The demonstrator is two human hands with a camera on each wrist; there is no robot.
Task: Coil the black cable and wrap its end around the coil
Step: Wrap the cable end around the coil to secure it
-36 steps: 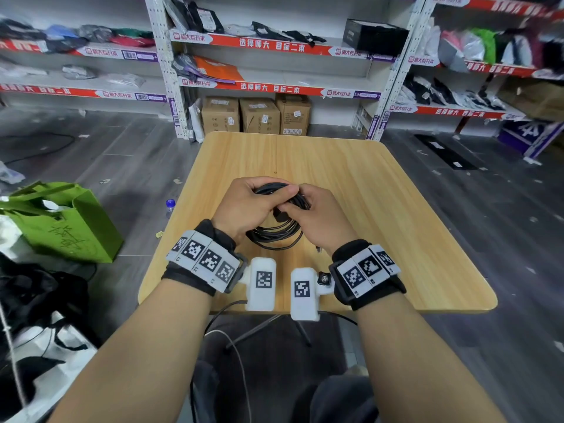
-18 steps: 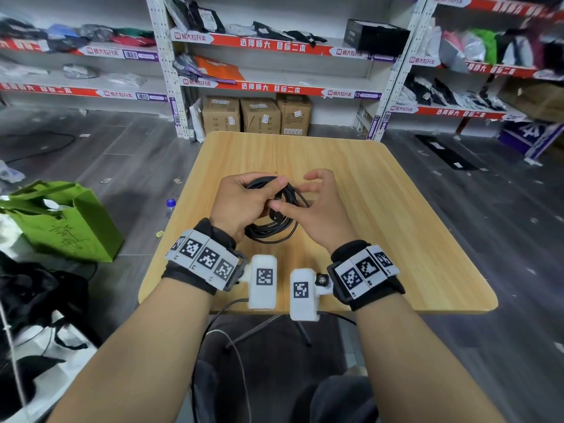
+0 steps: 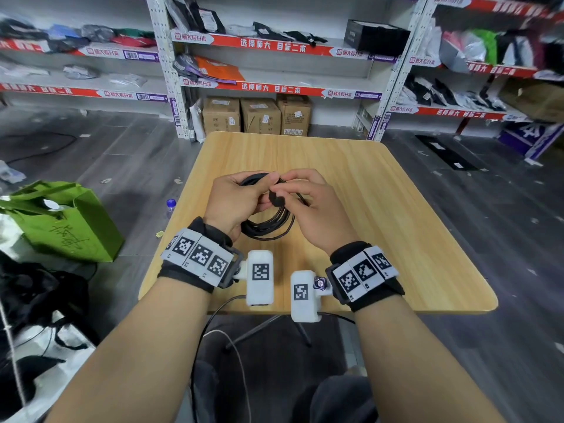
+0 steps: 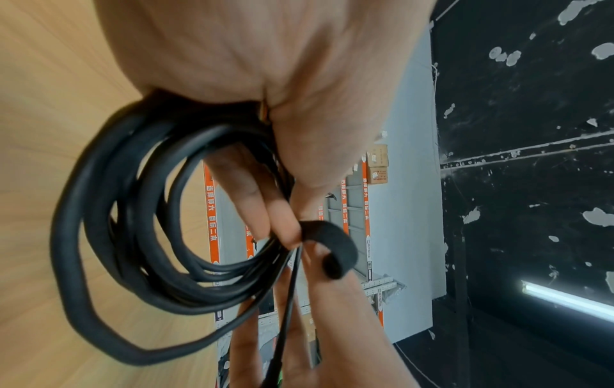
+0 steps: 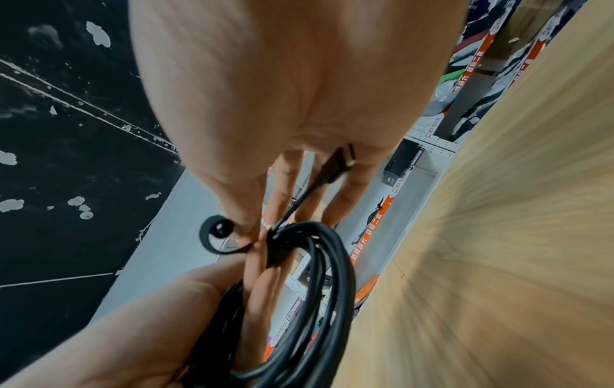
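The right hand (image 3: 311,209) pinches a short, curled black strap (image 4: 332,246) between thumb and forefinger right at the coil (image 3: 268,221); its other 3 fingers reach out loosely behind the coil. The plug (image 5: 339,165) lies against the right palm, its thin lead running down to the pinch. The left hand (image 3: 238,203) is curled round the coil's upper side, fingers through the loops, holding several turns bunched together. The coil hangs between both hands just above the table (image 3: 396,239), near its front edge, its lower arc sagging free below the hands.

The coiling looks finished and the binding step seems to be in hand. The next move likely calls for passing the loose end round the bunched turns beside the left fingers and pulling it snug, while the left hand keeps the loops from springing apart.
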